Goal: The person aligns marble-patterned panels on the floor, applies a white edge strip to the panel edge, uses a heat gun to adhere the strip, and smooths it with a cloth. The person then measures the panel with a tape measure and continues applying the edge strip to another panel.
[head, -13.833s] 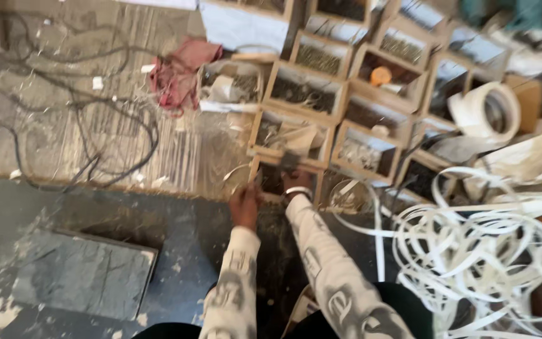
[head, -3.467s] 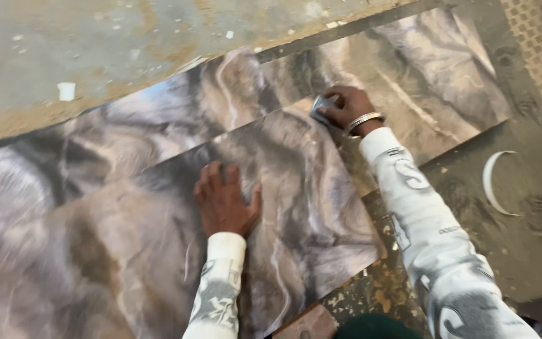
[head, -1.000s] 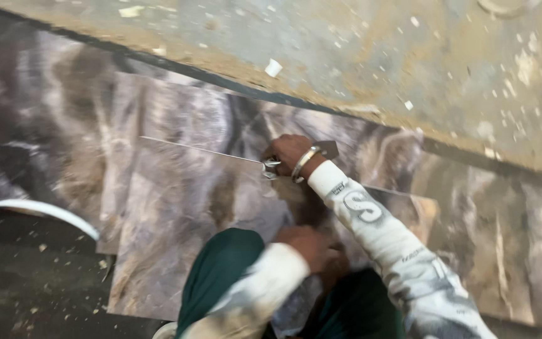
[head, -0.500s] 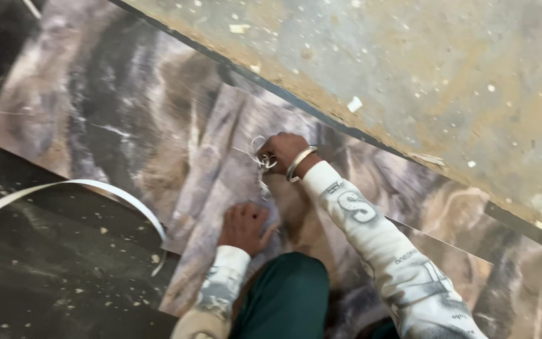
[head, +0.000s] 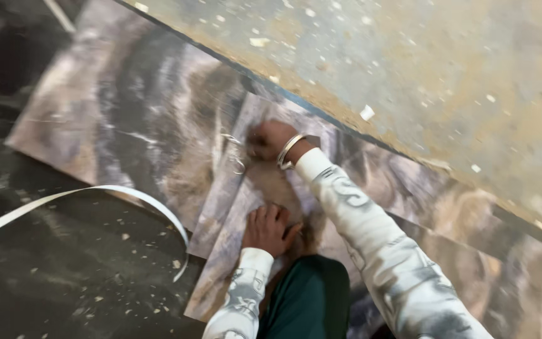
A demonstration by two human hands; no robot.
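Observation:
A marble-patterned sheet (head: 224, 263) lies on top of a larger sheet of the same grey-brown pattern (head: 127, 125). My left hand (head: 270, 229) presses flat on the upper sheet, fingers spread. My right hand (head: 270, 139), with a metal bangle on the wrist, is closed at the upper sheet's far corner. It grips a small metal tool (head: 236, 154), which is blurred and cannot be made out clearly. My knee in green cloth (head: 312, 295) rests on the sheet just behind my left hand.
A long white edging strip (head: 95, 191) curls across the dark floor (head: 64, 276) at the left. A dusty tan surface with scattered chips (head: 440, 75) runs along the sheets' far edge at the upper right.
My left hand came away from my knee and now lies flat on the upper sheet. My right hand stays at the sheet's corner with the tool. The view has swung.

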